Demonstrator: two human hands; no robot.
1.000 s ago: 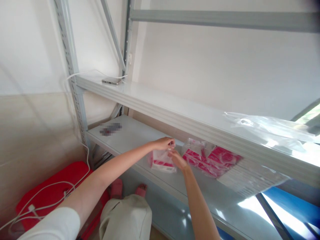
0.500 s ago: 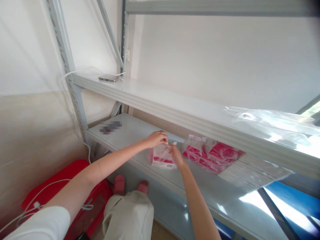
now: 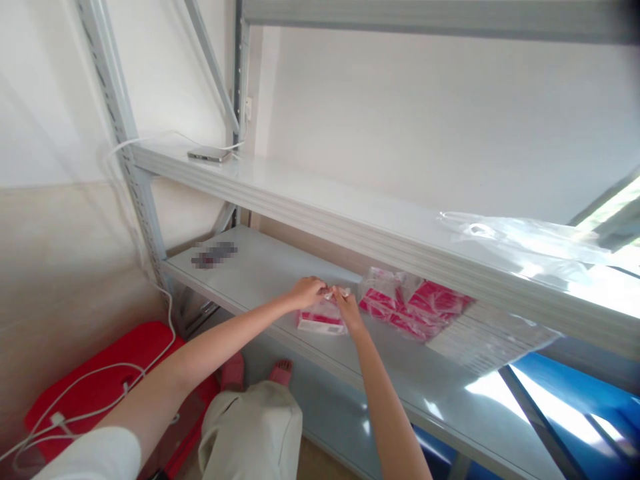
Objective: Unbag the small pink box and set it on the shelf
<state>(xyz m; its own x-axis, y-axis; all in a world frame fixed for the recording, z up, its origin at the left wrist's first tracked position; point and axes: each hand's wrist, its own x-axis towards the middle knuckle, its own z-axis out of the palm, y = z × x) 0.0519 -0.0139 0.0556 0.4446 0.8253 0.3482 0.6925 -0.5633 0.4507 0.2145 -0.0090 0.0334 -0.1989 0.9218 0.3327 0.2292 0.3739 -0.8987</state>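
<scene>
On the lower shelf lies a pink-and-white box (image 3: 321, 325) inside a clear plastic bag (image 3: 311, 312). My left hand (image 3: 309, 292) is closed on the gathered top of this bag, just above the box. Close beside it, my right hand (image 3: 346, 306) pinches the same twisted plastic from the other side. The bag's ends show as a small whitish bunch between my fingers; whether they are knotted is too small to tell. To the right, more pink-and-white boxes (image 3: 440, 301) rest on the shelf in clear plastic bags.
Flat clear plastic bags (image 3: 500, 337) lie on the lower shelf (image 3: 260, 267) at right. The upper shelf (image 3: 300, 190) overhangs it and carries a phone (image 3: 209, 155) and more clear bags (image 3: 520, 243). A red bin (image 3: 105, 380) with white cables stands on the floor at left.
My hands have come closer together at the bag's top and sit slightly lower over the box. The view has shifted a little, moving the scene leftward.
</scene>
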